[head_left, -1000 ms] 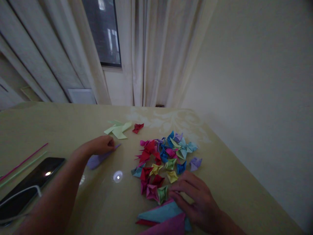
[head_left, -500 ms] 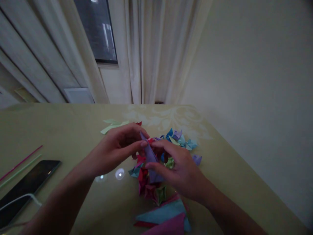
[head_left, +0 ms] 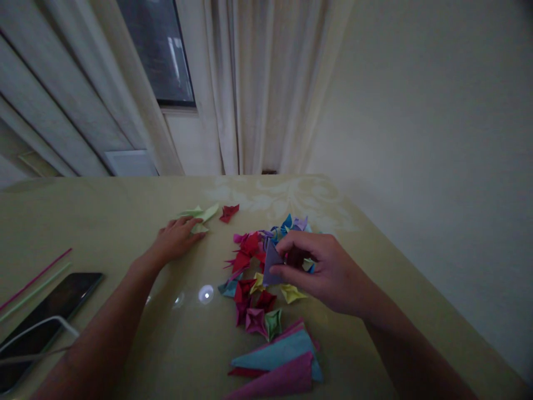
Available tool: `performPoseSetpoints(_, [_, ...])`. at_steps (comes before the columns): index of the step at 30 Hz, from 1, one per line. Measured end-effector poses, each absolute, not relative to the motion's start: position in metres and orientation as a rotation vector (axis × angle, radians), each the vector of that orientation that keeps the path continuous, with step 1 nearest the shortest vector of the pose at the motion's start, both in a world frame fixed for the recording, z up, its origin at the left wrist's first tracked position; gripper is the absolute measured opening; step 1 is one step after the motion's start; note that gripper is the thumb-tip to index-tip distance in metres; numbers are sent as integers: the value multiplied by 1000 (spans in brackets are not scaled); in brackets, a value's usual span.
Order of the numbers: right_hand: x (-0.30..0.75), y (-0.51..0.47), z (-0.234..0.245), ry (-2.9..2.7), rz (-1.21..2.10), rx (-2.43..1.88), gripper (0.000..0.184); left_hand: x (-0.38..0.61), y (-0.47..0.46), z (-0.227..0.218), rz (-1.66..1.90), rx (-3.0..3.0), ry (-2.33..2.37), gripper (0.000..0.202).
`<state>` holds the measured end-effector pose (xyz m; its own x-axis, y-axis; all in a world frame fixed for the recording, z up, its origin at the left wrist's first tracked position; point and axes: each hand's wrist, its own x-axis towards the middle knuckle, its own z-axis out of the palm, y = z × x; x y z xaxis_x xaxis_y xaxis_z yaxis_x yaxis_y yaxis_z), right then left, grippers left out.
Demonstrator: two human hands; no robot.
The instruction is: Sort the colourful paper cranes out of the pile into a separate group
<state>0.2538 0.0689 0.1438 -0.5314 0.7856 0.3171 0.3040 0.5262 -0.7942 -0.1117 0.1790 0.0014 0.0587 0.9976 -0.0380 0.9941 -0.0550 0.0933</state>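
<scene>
My right hand (head_left: 318, 269) pinches a folded purple paper piece (head_left: 272, 263) between thumb and fingers, above a cluster of small folded paper shapes. Among these are red ones (head_left: 249, 250), a pink one (head_left: 255, 320), a green one (head_left: 273, 324) and blue ones (head_left: 287, 223). Farther left, my left hand (head_left: 177, 240) reaches palm down to the light green paper strips (head_left: 208, 213), touching them with thumb and fingers apart. A small red folded shape (head_left: 229, 213) lies just right of the strips. My right hand hides part of the cluster.
Paper cones, blue (head_left: 277, 351) and magenta (head_left: 287, 376), lie at the near table edge. At left are a black phone (head_left: 50, 322), a white cable (head_left: 54, 319), a pink stick (head_left: 37, 276) and a light green stick (head_left: 37, 289). A wall (head_left: 425, 144) borders the table's right side.
My left hand has let go of the purple paper and moved left and away to the light green strips. My right hand keeps the purple paper, shifted slightly right.
</scene>
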Motion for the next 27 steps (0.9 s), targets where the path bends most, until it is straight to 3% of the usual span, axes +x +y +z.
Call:
performPoseSetpoints(7, [258, 68, 140, -1814, 1201, -857, 16, -108, 174, 32, 43, 2229, 1768, 42])
performPoseSetpoints(15, [258, 72, 137, -1698, 1267, -803, 56, -94, 156, 60, -108, 2052, 1546, 26])
performPoseSetpoints(18, [256, 73, 139, -1684, 1277, -804, 49, -72, 137, 94, 131, 2115, 1432, 24])
performPoseSetpoints(22, [250, 75, 138, -1678, 1275, -796, 22, -20, 98, 133, 661, 2144, 1047, 29])
performPoseSetpoints(27, [246, 74, 135, -1786, 1085, -816, 19, 21, 66, 139, 767, 2029, 915, 14])
